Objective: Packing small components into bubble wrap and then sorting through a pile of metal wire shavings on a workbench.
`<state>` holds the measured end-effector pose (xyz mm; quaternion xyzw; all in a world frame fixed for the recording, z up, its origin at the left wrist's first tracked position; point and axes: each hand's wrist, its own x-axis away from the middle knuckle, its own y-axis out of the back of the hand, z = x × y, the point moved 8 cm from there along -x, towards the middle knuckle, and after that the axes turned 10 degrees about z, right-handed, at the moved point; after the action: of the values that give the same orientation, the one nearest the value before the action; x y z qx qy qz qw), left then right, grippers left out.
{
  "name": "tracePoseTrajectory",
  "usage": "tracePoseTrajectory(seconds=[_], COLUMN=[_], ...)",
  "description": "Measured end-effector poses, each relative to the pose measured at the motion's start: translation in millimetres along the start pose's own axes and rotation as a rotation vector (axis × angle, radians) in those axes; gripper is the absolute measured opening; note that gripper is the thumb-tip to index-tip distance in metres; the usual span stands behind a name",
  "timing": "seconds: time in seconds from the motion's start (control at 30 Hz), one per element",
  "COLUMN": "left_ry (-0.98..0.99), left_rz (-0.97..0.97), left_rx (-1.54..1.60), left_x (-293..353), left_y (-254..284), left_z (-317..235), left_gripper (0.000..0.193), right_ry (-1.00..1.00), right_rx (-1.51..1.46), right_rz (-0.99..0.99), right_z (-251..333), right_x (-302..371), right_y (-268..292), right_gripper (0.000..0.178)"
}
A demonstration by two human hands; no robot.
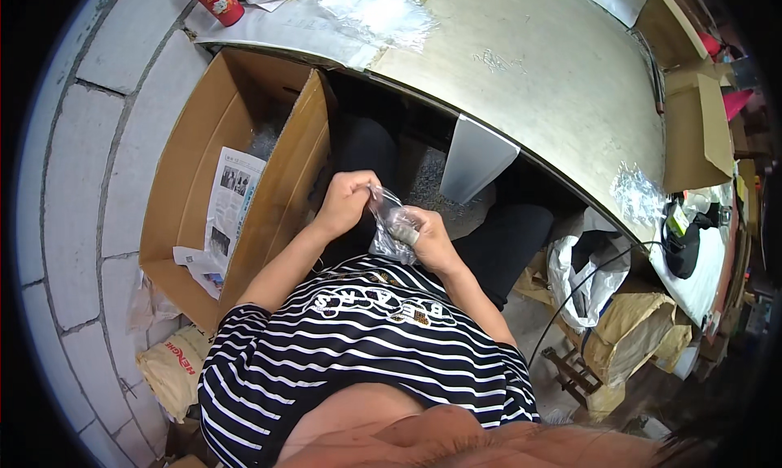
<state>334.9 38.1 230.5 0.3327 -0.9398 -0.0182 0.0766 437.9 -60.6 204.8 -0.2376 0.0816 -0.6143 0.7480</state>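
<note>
Your L hand (344,203) pinches a clear plastic bag (386,244); your R hand (434,244) (fingers curled) grips its side, w/ cardboard box (283,195) at L.

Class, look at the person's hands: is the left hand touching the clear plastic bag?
Touching: the head view shows the left hand with thumb and fingers closed on the upper end of the clear plastic bag.

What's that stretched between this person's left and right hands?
In the head view, a crumpled piece of clear plastic spans the gap, held by the left hand and right hand.
</note>
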Motion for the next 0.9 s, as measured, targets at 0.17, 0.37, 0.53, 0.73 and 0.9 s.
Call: tracePoseTrajectory(seconds=[0.17,0.37,0.53,0.73,0.9], left_ry=[-0.302,-0.441,-0.567,-0.317,-0.124], left_rz=[-0.367,-0.589,-1.209,-0.230,-0.175], left_rx=[-0.662,-0.963,-0.256,-0.171,0.370], left_x=[-24.6,-16.8,113.4,12.5,14.1], left_y=[9.5,33.7,241.3,65.8,65.3], left_z=[-47.7,-106.5,-160.4,-147.4,-52.9], left_gripper=[0.011,0.009,0.013,0.018,0.021], right_ry=[0.116,0.056,0.068,0.317,0.258], right_rx=[0.222,0.323,0.202,0.445,0.446], right_rz=[-0.147,-0.179,-0.517,-0.353,-0.225], right_z=[15.6,38.3,48.6,89.2,76.6], right_x=[-5.2,-2.2,31.7,-35.7,-55.9], right_y=[0.7,-12.6,28.9,30.7,1.8], right_gripper=[0.009,0.012,0.011,0.012,0.012])
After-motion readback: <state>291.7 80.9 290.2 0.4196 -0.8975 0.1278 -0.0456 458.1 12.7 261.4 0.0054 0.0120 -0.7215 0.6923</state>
